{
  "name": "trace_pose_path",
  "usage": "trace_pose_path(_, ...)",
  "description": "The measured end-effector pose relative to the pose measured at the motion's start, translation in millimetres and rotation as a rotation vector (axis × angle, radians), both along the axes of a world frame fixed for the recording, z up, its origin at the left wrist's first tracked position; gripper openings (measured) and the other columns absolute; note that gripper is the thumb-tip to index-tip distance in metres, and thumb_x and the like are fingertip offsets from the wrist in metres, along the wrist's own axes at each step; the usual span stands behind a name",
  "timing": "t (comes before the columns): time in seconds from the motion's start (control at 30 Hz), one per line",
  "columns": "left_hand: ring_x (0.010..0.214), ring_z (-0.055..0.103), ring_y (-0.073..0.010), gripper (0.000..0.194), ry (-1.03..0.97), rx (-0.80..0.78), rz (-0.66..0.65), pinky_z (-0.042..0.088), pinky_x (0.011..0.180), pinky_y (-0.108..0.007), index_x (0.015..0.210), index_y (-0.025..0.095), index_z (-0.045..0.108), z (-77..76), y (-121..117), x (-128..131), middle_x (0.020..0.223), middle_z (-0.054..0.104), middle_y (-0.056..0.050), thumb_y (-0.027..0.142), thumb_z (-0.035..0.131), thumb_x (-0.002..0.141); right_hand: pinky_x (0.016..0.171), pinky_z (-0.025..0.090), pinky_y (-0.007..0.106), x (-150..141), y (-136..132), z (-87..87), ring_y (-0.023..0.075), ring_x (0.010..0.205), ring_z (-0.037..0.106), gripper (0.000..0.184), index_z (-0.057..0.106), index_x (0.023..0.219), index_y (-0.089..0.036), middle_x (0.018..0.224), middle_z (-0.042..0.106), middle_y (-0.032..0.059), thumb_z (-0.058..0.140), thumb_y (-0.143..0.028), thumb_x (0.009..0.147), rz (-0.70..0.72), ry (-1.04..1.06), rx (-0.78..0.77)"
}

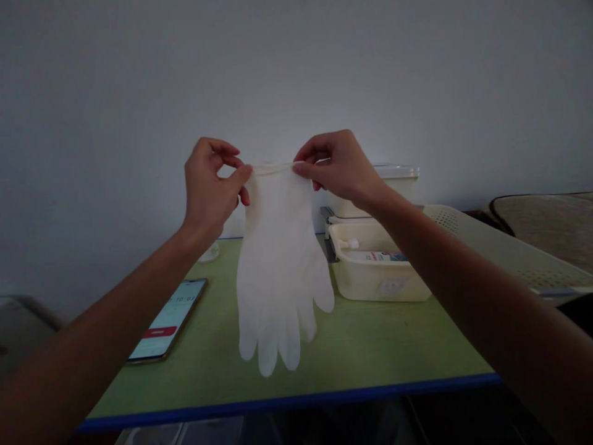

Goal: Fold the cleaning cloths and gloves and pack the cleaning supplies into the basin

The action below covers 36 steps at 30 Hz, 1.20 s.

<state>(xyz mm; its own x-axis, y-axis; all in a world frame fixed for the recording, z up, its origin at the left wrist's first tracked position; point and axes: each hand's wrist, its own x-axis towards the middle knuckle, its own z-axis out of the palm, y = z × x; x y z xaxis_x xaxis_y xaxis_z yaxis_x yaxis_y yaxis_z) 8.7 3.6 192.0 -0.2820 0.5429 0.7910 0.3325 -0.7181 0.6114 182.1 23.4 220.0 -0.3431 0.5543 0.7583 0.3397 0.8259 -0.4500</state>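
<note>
A white disposable glove (280, 259) hangs fingers-down in the middle of the head view, above the green table. My left hand (213, 182) pinches the left corner of its cuff between thumb and fingers. The right corner of the cuff is pinched by my right hand (336, 164). Between the two hands the cuff is held roughly straight and level. The glove's fingers dangle loosely, and nothing is inside it that I can see.
On the green table (370, 346), a phone with a lit screen (169, 321) lies at the left. At the right stands a cream bin (380, 287) holding a printed packet, with a lidded box (396, 179) behind and a perforated basket (482, 241) beside. The wall is close behind.
</note>
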Motion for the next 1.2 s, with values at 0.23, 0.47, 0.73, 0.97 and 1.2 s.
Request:
trace_pose_path(0.23,0.037,0.05,-0.0045,0.027,-0.021,-0.2,0.087,0.03,0.03,-0.017,0.077,0.02,0.041,-25.6,62,-6,0.069,0.051,0.006,0.006,0.06,0.064,0.058,0.05,0.03,-18,56,-30.9,0.0144,0.057,0.059,0.011,0.054,0.064,-0.01,0.057,0.052,0.0009,0.059,-0.001,0.069,-0.13,0.03,-0.17)
trace_pose_path(0.47,0.057,0.063,-0.0093,0.033,0.035,-0.075,-0.006,0.041,0.037,-0.015,0.088,0.024,0.038,-6.6,69,-13,0.076,0.054,0.005,0.01,0.06,0.067,0.076,0.045,0.034,-29,64,-22.4,0.0198,0.086,0.058,0.017,0.061,0.087,-0.009,0.082,0.059,0.0061,0.054,-0.004,0.072,-0.336,-0.099,0.142)
trace_pose_path(0.73,0.043,0.057,-0.0078,0.031,0.192,-0.587,-0.252,0.037,0.034,-0.017,0.089,0.019,0.041,-146.3,14,-35,0.076,0.051,0.005,0.025,0.061,0.066,0.064,0.043,0.028,-11,-6,-150.7,0.0197,0.079,0.06,0.021,0.059,0.091,-0.012,0.087,0.064,0.0104,0.043,-0.005,0.08,-0.259,-0.788,-0.043)
trace_pose_path(0.97,0.045,0.049,-0.005,0.022,0.42,-0.867,-0.441,0.037,0.044,-0.019,0.092,0.018,0.047,-191.6,-25,-45,0.081,0.055,0.003,0.02,0.054,0.071,0.074,0.043,0.03,0,-35,-196.2,0.02,0.088,0.054,0.014,0.058,0.087,-0.013,0.09,0.062,0.0088,0.045,-0.008,0.082,-0.143,-0.953,-0.086)
trace_pose_path(1.2,0.052,0.042,-0.0079,0.014,0.681,-0.945,-0.449,0.031,0.048,-0.02,0.085,0.016,0.055,-194.5,-41,-40,0.065,0.05,0.004,0.021,0.052,0.073,0.073,0.04,0.028,12,-58,-207.0,0.018,0.084,0.054,0.013,0.057,0.086,-0.015,0.092,0.061,0.0062,0.047,-0.009,0.08,-0.044,-0.947,-0.124)
